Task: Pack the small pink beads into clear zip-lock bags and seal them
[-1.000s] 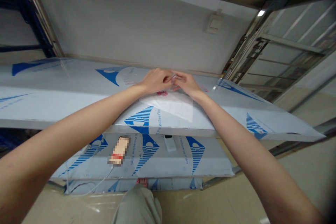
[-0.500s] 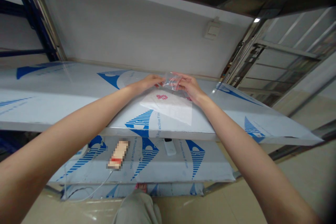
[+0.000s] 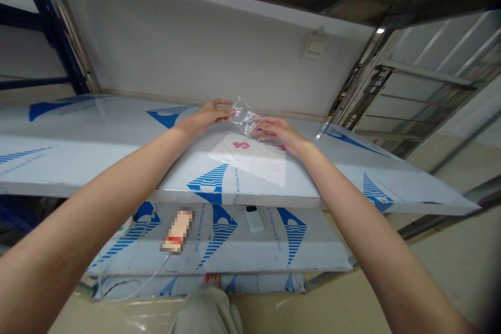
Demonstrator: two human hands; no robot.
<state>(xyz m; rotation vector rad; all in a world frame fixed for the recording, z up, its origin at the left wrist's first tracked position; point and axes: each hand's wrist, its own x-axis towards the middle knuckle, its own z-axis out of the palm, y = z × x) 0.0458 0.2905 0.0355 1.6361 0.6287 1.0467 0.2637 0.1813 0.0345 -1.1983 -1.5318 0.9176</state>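
Note:
Between my hands, above the shelf, is a small clear plastic bag [image 3: 243,116], crumpled and shiny. My left hand [image 3: 214,114] pinches its left edge between thumb and fingers. Against the bag's lower right end, the fingers of my right hand [image 3: 278,131] are closed on the film; their exact grip is partly blurred. Below them a white sheet [image 3: 250,160], like thin paper, lies flat on the shelf. On it sits a cluster of small pink-red pieces [image 3: 241,145]. More pink-red pieces [image 3: 282,147] show beside my right wrist, partly hidden by it.
The shelf [image 3: 117,167] is covered in blue-printed protective film. On a lower shelf lie a white device with a dark screen [image 3: 253,218] and a blurred-out object [image 3: 178,230] with a white cable [image 3: 151,277]. A wall [image 3: 203,52] with a switch [image 3: 315,47] stands behind.
My left hand has moved left and slightly up, drawing the bag with it. The bag looks more spread out between the hands. My right hand has shifted slightly down.

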